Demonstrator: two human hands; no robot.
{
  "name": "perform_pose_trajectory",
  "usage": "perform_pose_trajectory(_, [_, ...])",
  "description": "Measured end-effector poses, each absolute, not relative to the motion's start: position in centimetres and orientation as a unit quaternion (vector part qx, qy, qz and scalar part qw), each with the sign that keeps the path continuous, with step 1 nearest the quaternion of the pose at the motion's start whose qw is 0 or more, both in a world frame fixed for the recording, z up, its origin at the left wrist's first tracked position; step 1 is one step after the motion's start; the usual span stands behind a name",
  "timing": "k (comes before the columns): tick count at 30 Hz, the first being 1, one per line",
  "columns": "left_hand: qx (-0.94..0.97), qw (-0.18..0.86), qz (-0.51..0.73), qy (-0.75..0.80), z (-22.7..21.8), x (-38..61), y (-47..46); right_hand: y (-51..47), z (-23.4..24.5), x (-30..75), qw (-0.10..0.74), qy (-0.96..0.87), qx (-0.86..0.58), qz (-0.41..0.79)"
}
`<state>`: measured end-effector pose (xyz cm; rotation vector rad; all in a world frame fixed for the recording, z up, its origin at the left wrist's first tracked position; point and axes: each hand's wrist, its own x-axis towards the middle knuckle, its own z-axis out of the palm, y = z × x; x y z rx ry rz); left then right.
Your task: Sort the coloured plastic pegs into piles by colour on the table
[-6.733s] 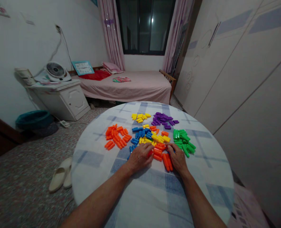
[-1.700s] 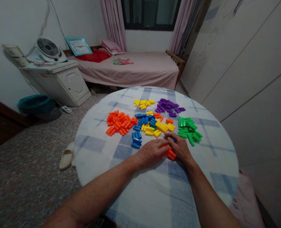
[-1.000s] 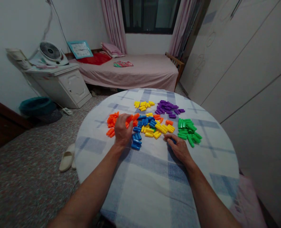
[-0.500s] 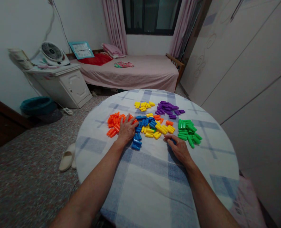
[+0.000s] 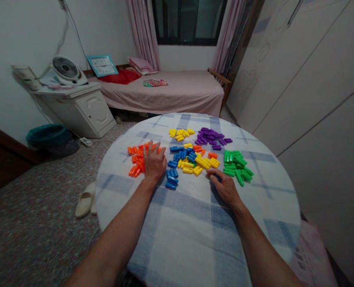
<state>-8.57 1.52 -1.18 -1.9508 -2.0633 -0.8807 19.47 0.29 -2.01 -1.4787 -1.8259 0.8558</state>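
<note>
I am watching through the head camera, looking down past two bare forearms at a round surface (image 5: 191, 243) covered in a blue-and-white checked cloth. Short plastic pegs lie on it in colour groups around the middle: yellow pegs (image 5: 179, 132) at 12 o'clock, purple pegs (image 5: 209, 136) at 1 o'clock, green pegs (image 5: 236, 167) at 3 o'clock and orange pegs (image 5: 138, 159) at 9 o'clock. Blue pegs (image 5: 179, 154) crowd the centre beside a second yellow patch (image 5: 202, 162).

My left hand (image 5: 154, 162) rests palm down between the orange and blue groups. Its grip is apart, with the fingers spread and touching orange pegs; it looks placed to press or push along the cloth, not to lift. My right hand (image 5: 224, 188) sits at about 4 o'clock, its fingers curled over a single blue peg (image 5: 218, 178). I cannot tell whether that grip is clamped on the peg or only pinning it to the cloth.

Half a second ago, the orange group lay tighter against the blue. Now it fans further toward 9 o'clock. My right hand stays where it was.
</note>
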Motion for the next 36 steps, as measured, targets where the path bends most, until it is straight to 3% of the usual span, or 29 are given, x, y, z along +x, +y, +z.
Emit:
perform_pose_trajectory(7, [-0.663,-0.179,-0.399,-0.608,-2.6,-6.2,1.3,0.1,-1.5,19.7,0.375,-0.632,-0.557,0.387])
perform_pose_trajectory(11, [-0.628,-0.250,-0.420,-0.605,-2.8,-5.6,1.3,0.2,-1.5,19.8,0.418,-0.560,-0.562,0.441])
perform_pose_trajectory(22, [-0.569,-0.266,-0.428,-0.650,-2.9,-0.7,-0.6,0.3,-2.0,19.6,0.437,-0.530,-0.557,0.467])
perform_pose_trajectory(29, [-0.548,-0.233,-0.411,-0.691,-0.3,-2.2,0.9,0.2,-1.9,19.6,0.429,-0.561,-0.550,0.446])
perform_pose_trajectory(33, [-0.694,-0.269,-0.272,-0.610,0.7,-3.9,-1.1,0.4,-2.1,19.7,0.425,-0.567,-0.547,0.446])
perform_pose_trajectory(36, [-0.805,-0.227,-0.161,-0.524,0.0,-5.4,-3.6,0.5,-2.3,19.7,0.418,-0.580,-0.551,0.431])
